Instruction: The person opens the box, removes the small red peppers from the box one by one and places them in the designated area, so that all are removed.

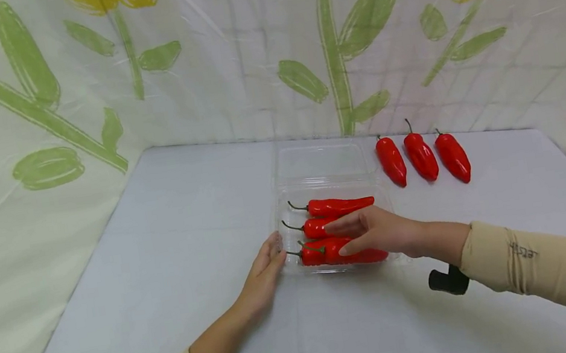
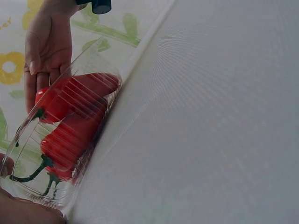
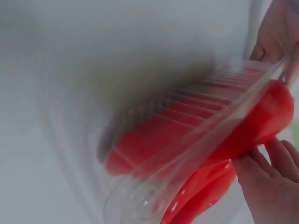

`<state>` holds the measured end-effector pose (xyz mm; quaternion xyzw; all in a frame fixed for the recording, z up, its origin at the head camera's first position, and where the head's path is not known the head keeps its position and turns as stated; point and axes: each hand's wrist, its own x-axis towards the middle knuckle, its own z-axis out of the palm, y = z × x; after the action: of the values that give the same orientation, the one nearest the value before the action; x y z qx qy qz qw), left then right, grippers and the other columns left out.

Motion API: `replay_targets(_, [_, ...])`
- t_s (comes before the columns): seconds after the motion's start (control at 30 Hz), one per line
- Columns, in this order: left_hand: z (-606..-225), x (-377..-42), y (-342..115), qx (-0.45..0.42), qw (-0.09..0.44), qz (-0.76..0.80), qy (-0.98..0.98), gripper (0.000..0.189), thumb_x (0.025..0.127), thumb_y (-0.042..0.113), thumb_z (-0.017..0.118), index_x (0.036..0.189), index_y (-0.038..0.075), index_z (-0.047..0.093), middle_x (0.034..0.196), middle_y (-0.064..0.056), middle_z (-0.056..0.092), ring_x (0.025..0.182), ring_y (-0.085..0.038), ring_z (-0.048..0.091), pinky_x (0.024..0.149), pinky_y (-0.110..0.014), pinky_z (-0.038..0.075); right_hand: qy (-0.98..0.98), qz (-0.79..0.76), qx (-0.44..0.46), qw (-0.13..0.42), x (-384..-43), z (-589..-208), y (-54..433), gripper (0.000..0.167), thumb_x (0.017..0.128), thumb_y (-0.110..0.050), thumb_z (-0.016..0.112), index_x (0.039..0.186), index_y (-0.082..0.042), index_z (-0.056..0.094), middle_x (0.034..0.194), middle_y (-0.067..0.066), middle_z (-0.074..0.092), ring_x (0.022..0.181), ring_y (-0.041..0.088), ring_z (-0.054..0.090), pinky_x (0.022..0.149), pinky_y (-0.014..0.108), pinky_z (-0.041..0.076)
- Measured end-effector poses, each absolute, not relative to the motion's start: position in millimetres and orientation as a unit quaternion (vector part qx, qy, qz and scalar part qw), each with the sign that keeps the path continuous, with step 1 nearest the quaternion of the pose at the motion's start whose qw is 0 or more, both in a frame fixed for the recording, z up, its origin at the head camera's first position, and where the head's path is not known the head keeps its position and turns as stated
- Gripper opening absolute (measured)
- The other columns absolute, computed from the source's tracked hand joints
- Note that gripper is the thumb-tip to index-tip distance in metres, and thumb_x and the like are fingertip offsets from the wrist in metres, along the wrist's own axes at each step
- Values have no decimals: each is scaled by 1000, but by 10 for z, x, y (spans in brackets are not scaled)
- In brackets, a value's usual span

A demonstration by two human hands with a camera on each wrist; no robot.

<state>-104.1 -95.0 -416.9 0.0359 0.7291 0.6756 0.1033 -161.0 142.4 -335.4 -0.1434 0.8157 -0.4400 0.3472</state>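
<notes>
A clear plastic box lies on the table with several red peppers in it, their stems mostly to the left. My left hand holds the box's left edge, thumb over the rim in the left wrist view. Over the right half of the box is my right hand, its fingers loosely extended and thumb apart. Its fingertips are right at the middle pepper, and the thumb tip is at a front pepper that lies on top of another. Farther back in the box is one more pepper.
The box's clear lid lies folded back toward the wall. To its right three red peppers rest in a row: a left one, a middle one and a right one. A flowered sheet hangs behind the white table.
</notes>
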Motion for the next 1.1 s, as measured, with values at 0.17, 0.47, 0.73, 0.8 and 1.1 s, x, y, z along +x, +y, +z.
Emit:
replay_targets(0.17, [-4169,-1046,-955,36,103,673,732,54,99,12,39,145,-6,18,153,-23,17,143,-36,12,115,-50,14,819,-429,-144,353,-1600,-3371,1429,51,83,-19,69,131,-11,55,132,10,56,123,29,46,82,33,56])
replay_targets(0.47, [-4171,-1048,-952,41,102,663,741,54,99,12,38,145,-6,17,153,-22,17,143,-36,13,115,-51,14,853,-366,-166,333,-1615,-3381,1461,50,81,-12,70,129,-8,56,124,10,59,110,23,49,76,29,56])
replay_targets(0.73, [-4177,-1059,-954,40,98,665,739,54,99,16,38,145,-6,19,153,-23,18,143,-36,13,115,-52,14,885,-289,-223,290,-1605,-3377,1423,51,76,-14,75,124,-6,60,109,5,65,99,19,52,70,26,55])
replay_targets(0.8, [-4173,-1059,-951,39,98,666,738,54,99,15,38,145,-6,19,153,-22,18,143,-36,13,116,-51,13,887,-279,-234,284,-1605,-3368,1413,49,77,-14,75,123,-5,61,105,4,66,96,18,52,68,24,54])
replay_targets(1.1, [-4169,-1044,-949,34,94,670,736,53,98,11,39,144,-7,20,152,-24,20,143,-37,14,116,-51,13,885,-279,-260,268,-1593,-3375,1406,44,77,-15,74,118,-5,64,100,2,66,92,17,52,66,22,52])
